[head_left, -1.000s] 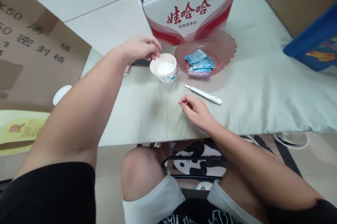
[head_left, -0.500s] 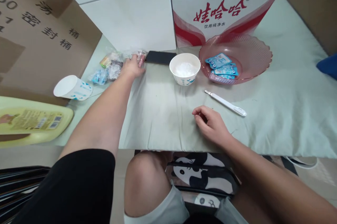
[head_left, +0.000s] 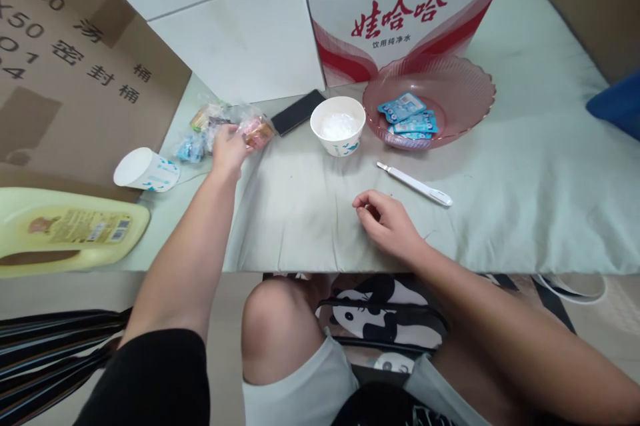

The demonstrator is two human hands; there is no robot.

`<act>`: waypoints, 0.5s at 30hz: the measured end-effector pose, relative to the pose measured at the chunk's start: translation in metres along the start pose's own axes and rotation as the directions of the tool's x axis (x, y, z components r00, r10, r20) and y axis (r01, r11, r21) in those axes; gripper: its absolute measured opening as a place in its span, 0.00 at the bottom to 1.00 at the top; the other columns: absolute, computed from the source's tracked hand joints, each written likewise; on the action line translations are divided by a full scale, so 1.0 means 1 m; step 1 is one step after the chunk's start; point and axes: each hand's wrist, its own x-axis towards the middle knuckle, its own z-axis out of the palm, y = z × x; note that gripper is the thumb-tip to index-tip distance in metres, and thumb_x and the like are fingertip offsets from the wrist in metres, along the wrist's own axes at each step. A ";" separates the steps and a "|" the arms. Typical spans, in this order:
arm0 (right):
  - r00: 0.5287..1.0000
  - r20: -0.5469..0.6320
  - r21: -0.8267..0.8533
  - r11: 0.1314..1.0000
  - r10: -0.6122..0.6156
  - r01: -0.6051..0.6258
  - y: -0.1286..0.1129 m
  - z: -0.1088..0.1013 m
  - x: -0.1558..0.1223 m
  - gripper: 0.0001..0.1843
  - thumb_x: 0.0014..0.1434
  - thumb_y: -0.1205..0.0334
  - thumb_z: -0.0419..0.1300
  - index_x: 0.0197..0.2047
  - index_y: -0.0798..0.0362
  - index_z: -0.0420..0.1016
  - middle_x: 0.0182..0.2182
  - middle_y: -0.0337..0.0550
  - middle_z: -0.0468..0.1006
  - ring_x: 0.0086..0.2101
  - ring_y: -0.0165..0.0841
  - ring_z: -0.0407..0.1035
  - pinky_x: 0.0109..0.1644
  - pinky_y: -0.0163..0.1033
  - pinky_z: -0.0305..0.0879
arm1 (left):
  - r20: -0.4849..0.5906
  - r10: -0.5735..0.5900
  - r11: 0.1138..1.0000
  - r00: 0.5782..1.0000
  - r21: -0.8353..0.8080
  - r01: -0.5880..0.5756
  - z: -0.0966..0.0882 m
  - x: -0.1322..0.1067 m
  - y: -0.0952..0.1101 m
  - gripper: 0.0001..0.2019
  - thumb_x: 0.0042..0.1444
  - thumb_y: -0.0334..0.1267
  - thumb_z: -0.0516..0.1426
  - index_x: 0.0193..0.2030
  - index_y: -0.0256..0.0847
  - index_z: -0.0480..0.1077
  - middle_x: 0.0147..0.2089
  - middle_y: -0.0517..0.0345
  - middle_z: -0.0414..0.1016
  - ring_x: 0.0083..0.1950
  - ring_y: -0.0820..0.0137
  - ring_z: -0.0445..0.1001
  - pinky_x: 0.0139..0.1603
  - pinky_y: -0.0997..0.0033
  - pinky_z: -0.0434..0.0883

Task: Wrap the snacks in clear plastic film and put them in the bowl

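My left hand (head_left: 229, 151) is closed on a clear plastic bag (head_left: 255, 132) with pink and orange contents, whose kind I cannot make out. Beside it lie other small clear bags, among them one with blue contents (head_left: 191, 147). The black phone (head_left: 299, 112) lies slanted just right of the held bag. On the cloth rests my right hand (head_left: 384, 219), its fingers curled in with nothing visible in them. A white scalpel-like knife (head_left: 415, 184) lies beyond it. A paper bowl (head_left: 338, 127) holding something whitish and clear stands between the phone and the pink bowl.
Blue sachets (head_left: 409, 117) lie in a scalloped pink glass bowl (head_left: 470, 103). At the left, a paper cup (head_left: 149, 170) lies tipped beside a yellow jug (head_left: 75, 229). White cartons (head_left: 240, 39) and a brown carton (head_left: 75, 99) wall in the back and left.
My left hand has drawn the pink-filled bag toward me and lifted its contents into view. The phone has turned to a slant. My right hand stays in place; the whole view has shifted a little.
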 end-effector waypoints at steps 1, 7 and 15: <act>1.000 0.001 0.012 1.000 0.001 -0.001 -0.001 -0.001 -0.001 0.04 0.58 0.63 0.54 0.36 0.49 0.70 0.25 0.36 0.70 0.25 0.31 0.62 0.34 0.40 0.60 | -0.075 -0.062 0.992 0.995 -0.117 0.053 -0.002 -0.009 -0.001 0.11 0.51 0.44 0.62 0.36 0.46 0.65 0.35 0.55 0.75 0.42 0.62 0.79 0.41 0.59 0.74; 0.993 0.006 0.184 0.976 0.119 -0.118 0.002 -0.004 -0.003 0.07 0.58 0.58 0.57 0.39 0.48 0.71 0.29 0.37 0.72 0.30 0.33 0.70 0.36 0.41 0.65 | -0.260 -0.115 0.909 0.959 -0.417 -0.004 -0.008 -0.083 0.012 0.07 0.54 0.38 0.60 0.38 0.49 0.67 0.40 0.59 0.78 0.42 0.70 0.79 0.41 0.70 0.78; 0.959 0.180 0.733 0.620 0.217 -0.278 -0.004 -0.020 0.009 0.34 0.54 0.40 0.63 0.60 0.39 0.61 0.57 0.46 0.75 0.47 0.41 0.77 0.44 0.47 0.76 | 0.057 0.218 0.816 0.974 -0.559 -0.150 0.085 -0.171 0.040 0.05 0.52 0.37 0.59 0.37 0.47 0.72 0.43 0.56 0.80 0.48 0.64 0.81 0.47 0.63 0.78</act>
